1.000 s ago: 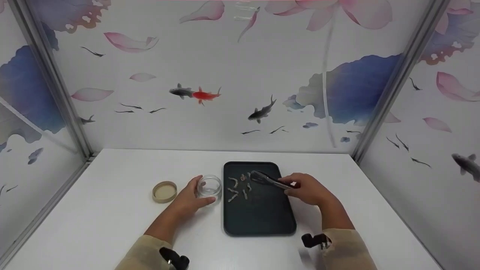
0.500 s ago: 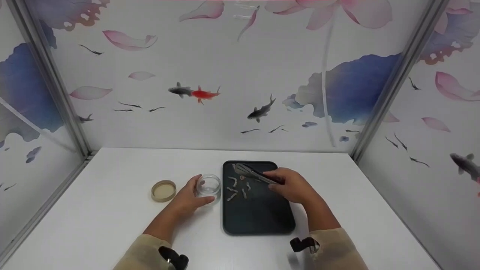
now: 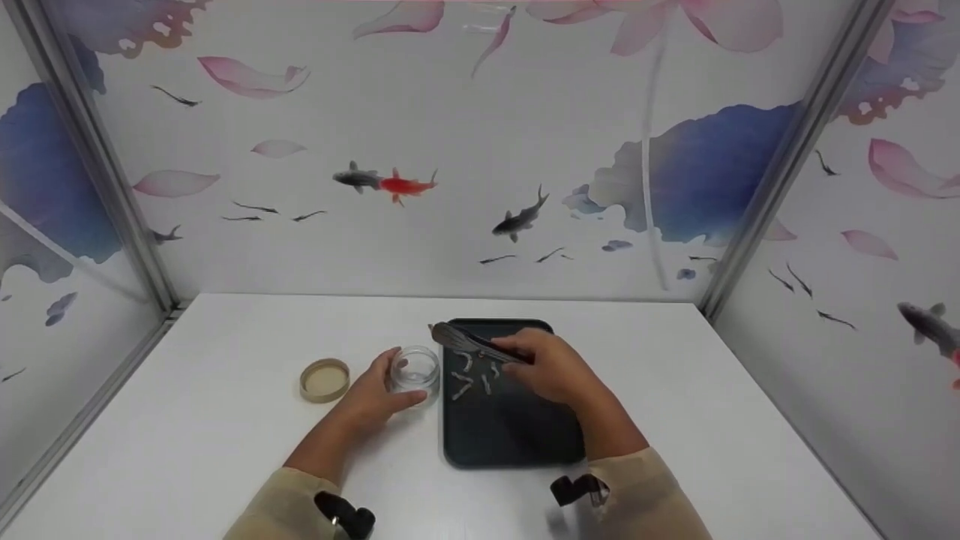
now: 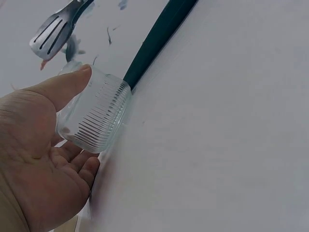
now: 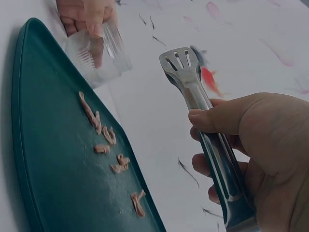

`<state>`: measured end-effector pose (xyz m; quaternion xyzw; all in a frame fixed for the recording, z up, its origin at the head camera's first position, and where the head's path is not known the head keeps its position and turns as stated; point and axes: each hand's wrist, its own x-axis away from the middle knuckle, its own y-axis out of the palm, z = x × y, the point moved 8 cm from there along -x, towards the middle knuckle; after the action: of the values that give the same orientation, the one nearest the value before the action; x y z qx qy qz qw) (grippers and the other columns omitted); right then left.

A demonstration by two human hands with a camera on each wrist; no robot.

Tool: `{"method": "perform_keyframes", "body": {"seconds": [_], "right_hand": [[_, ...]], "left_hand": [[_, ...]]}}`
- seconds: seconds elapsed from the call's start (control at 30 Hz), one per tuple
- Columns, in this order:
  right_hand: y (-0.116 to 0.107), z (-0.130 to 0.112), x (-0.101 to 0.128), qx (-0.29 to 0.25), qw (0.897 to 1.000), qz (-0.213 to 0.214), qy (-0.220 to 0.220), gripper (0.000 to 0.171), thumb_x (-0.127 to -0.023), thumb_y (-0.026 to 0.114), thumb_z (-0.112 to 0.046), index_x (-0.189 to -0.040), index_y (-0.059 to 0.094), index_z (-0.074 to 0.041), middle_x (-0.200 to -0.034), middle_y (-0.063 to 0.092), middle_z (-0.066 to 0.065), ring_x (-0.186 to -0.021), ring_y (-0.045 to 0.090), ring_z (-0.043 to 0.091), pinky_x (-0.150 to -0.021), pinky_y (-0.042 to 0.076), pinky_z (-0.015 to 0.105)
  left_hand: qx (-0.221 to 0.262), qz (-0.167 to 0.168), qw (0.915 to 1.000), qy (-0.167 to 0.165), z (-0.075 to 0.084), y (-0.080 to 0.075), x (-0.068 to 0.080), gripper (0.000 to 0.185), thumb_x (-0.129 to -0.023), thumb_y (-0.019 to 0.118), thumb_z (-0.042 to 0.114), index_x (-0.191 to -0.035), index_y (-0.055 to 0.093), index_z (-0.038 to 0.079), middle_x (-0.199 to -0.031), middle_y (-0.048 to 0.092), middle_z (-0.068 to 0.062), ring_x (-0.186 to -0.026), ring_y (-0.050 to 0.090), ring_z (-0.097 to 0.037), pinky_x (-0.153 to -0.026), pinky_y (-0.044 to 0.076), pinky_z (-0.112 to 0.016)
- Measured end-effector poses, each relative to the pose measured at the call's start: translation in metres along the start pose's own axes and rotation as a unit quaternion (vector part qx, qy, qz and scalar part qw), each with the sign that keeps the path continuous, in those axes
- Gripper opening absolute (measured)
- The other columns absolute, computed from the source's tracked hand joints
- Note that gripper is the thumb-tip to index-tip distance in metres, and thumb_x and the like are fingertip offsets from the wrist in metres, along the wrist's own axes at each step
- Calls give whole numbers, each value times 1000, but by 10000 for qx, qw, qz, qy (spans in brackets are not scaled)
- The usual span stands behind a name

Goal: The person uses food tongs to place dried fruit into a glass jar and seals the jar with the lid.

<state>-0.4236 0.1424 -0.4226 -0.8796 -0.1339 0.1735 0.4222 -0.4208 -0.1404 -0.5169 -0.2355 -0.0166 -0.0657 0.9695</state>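
On the white surface [image 3: 225,420], seen from the head camera, the right hand [image 3: 551,371] grips a pair of metal tongs [image 3: 469,342] and has carried them leftward over the past second, from the middle of the dark tray [image 3: 517,439] to its far left corner; the tong tips now hang past the tray's edge, near the small glass jar [image 3: 416,369], and look pressed together, though whether anything is pinched between them cannot be told from here; the left hand [image 3: 375,397] has stayed curled round the jar, which stands just left of the tray; a tan lid [image 3: 325,379] lies apart, further left; several pale shrimp-like pieces [image 3: 469,375] remain on the tray, so the transfer toward the jar appears only begun.

From the left wrist, thumb and fingers [image 4: 72,84] cradle the ribbed jar [image 4: 96,118] beside the tray's rim [image 4: 159,34]; the slotted tong head [image 4: 53,34] hovers beyond it.

From the right wrist, the hand [image 5: 256,145] squeezes the tongs [image 5: 193,92], thumb laid across the arms, blades closed together with nothing visible between them; the pale pieces [image 5: 108,145] lie scattered along the tray [image 5: 43,183], and the jar [image 5: 99,50] waits in the other hand's fingers [image 5: 87,14].
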Motion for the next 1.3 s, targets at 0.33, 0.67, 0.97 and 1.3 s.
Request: {"method": "perform_keyframes", "body": {"seconds": [0.33,0.67,0.97,1.3], "right_hand": [[9,-19,-9,61,9994,-174,-295,44,-102,74,-19,-145,69,-29,-122,70,-1,-95,61,16,-84,54,38],[18,-22,-10,61,9986,-368,-367,46,-100,75,-16,-143,70,-30,-120,71,-3,-98,60,14,-89,54,39],[28,-21,-13,237,9976,-435,-473,45,-101,74,-16,-144,70,-28,-121,71,-3,-99,61,15,-90,53,39],[29,-21,-13,376,9967,-423,-585,56,-97,79,-20,-151,64,-26,-122,70,1,-95,59,15,-85,52,38]], "left_hand": [[124,-3,9999,-9,1,1,0,107,-88,90,38,-169,27,11,-176,30,-18,-165,27,-39,-134,26,-53],[-3,38,10000,-65,-1,1,-1,100,-89,89,40,-167,33,11,-173,37,-17,-163,33,-39,-133,29,-54],[30,62,9999,-109,-2,0,0,98,-90,88,39,-167,34,12,-173,38,-15,-163,33,-38,-133,29,-53],[33,61,9999,-106,-3,1,0,98,-90,88,40,-167,33,14,-174,38,-15,-163,32,-38,-133,28,-56]]}}
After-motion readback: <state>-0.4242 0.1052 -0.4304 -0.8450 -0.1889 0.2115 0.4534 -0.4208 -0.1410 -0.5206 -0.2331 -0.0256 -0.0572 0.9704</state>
